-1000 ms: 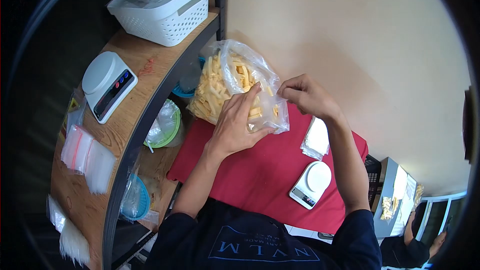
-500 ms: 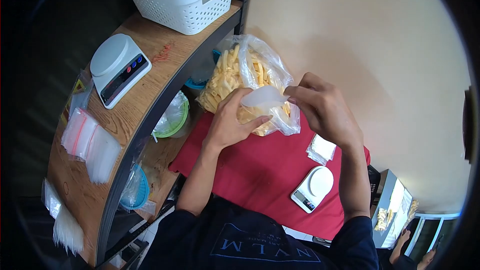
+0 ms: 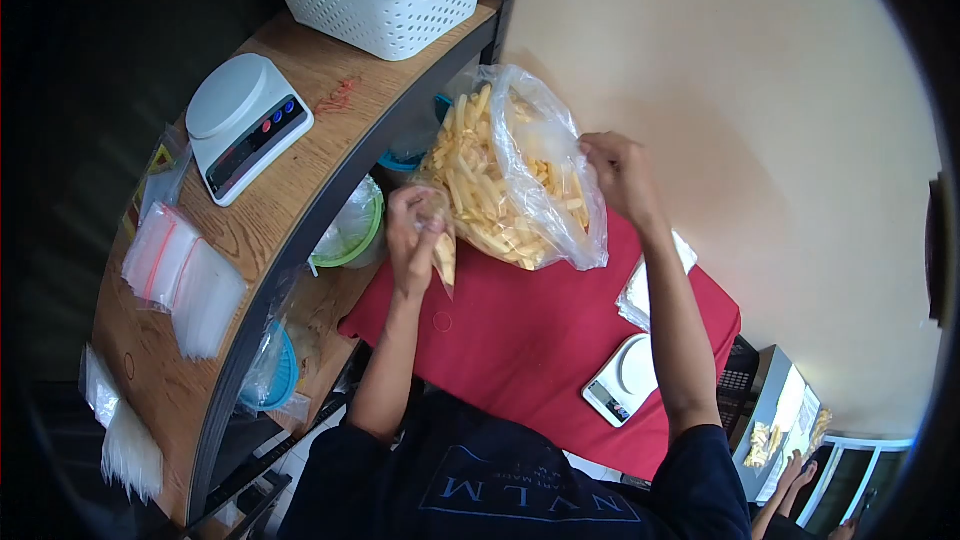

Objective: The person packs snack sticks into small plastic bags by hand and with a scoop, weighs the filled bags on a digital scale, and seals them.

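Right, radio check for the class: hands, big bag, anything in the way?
Left hand: holding small clear bag, yellow pieces inside. Right hand: at edge of big bag, grip unclear. Big bag: open, filled. No obstruction seen; white scale apart on red cloth.

Both arms (image 3: 682, 340) reached forward: the left hand (image 3: 411, 237) curled, thumb folded in, over the tabletop's (image 3: 520, 350) left edge; the right hand (image 3: 620, 172) (fingertips bunched, wrist bent inward) hung by the far edge.

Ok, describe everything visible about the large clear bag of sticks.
The large bag is crinkled, clear film, apparently plastic, bulging with pale yellow sticks. Its mouth gapes open, the edge loose. It sits at the far end of the red cloth, near the wall. The right hand is by its edge; contact is unclear.
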A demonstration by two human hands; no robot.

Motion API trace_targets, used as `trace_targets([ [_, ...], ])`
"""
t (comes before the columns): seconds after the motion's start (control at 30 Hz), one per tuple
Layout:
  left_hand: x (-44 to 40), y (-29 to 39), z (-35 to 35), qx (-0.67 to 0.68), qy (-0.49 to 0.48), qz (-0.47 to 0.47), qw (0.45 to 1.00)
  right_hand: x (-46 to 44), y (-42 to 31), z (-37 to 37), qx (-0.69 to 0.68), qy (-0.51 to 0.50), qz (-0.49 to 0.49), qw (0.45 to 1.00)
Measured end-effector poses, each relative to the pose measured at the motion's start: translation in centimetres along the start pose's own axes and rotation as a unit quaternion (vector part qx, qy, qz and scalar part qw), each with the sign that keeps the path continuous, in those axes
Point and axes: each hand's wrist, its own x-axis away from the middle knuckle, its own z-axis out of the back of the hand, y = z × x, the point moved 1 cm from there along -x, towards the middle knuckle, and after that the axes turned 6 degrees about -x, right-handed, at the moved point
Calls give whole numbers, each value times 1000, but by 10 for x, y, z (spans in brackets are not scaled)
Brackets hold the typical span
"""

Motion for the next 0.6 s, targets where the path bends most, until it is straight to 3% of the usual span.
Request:
trace_targets([
  [0.03,-1,-4,-3,-34,-8,-73,997,0,3,-13,-11,-29,-17,999],
  [0.13,3,-24,-6,-43,-29,-87,995,-2,7,-40,-29,-82,-37,996],
  [0.23,11,-36,-13,17,-12,-29,999,-7,-2,-52,-6,-113,-60,992],
  [0.3,17,-41,-18,130,27,13,991,-10,-10,-56,64,-163,22,984],
  [0.4,22,-41,-22,72,33,7,997,-3,-23,-54,136,-172,-1,976],
  [0.6,32,-46,-29,94,46,39,994,10,-21,-72,37,-198,-1,979],
])
